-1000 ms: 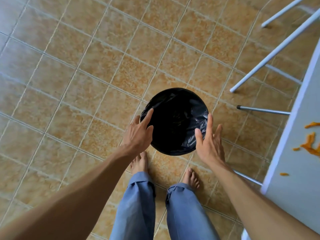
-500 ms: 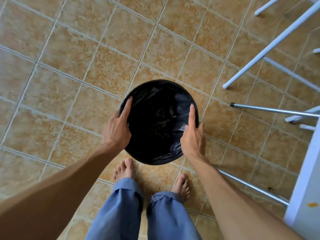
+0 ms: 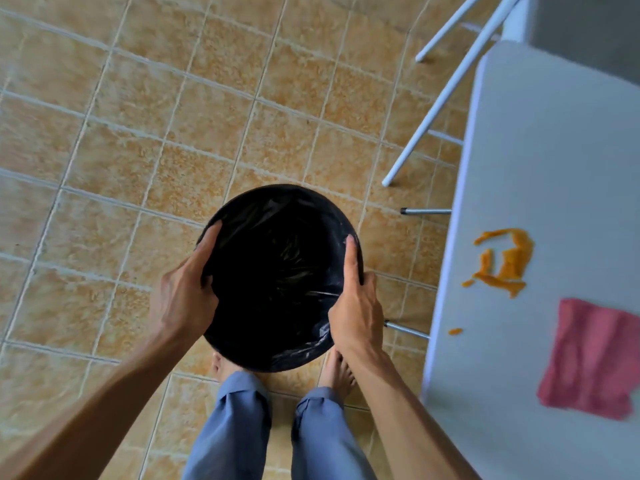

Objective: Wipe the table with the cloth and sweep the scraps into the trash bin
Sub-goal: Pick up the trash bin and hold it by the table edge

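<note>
A round trash bin lined with a black bag is in front of me over the tiled floor, above my bare feet. My left hand grips its left rim and my right hand grips its right rim. To the right stands a white table. Orange scraps lie on it near its left edge, with one small bit closer to me. A pink cloth lies flat on the table, nearer than the scraps.
White chair legs slant down to the floor at the upper right, beside the table. Metal table legs stick out between bin and table. Beige tiled floor stretches to the left and ahead.
Both hands went from reaching toward the bin to clasping its rim. The bin looks larger and nearer now. The view has swung right, showing the table, scraps and cloth.
</note>
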A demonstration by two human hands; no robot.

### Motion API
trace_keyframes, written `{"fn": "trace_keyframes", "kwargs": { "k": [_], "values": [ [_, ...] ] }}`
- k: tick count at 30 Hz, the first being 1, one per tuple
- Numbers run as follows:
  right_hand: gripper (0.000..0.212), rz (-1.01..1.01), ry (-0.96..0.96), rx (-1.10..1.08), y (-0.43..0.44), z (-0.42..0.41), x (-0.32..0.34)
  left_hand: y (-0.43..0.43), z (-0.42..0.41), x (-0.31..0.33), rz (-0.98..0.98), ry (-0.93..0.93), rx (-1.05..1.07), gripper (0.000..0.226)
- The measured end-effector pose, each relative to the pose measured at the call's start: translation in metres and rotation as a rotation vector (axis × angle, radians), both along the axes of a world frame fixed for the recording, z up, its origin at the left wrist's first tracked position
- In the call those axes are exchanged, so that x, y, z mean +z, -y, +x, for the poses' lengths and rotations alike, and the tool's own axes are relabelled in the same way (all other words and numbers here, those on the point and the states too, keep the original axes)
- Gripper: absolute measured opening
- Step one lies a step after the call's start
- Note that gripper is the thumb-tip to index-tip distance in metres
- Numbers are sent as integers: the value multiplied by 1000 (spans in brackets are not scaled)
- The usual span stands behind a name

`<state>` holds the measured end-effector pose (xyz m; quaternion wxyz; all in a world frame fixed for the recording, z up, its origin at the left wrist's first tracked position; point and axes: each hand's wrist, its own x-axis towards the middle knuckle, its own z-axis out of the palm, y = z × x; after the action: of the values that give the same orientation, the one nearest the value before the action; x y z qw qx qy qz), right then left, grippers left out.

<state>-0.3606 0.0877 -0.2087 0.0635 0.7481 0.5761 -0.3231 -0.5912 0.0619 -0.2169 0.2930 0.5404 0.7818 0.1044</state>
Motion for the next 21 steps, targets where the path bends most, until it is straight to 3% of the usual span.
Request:
{"fn": "trace_keyframes", "kwargs": {
  "k": [7,12,16,19,21],
  "values": [
    [64,-10,-40,65,-14,25,86,0,20,61,48,-13,-41,90],
    [42,401,-127,0,-15,63,147,-6,56,66,57,-40,2,92],
    [30,738,155,-168,-13,167,134,-10,86,67,51,-8,24,90],
    [36,662,293,-348,0,245,115,-16,111,63,68,9,8,89],
    [43,606,304,-230,15,275,97,-17,127,60,70,20,-4,89]
  ]
}}
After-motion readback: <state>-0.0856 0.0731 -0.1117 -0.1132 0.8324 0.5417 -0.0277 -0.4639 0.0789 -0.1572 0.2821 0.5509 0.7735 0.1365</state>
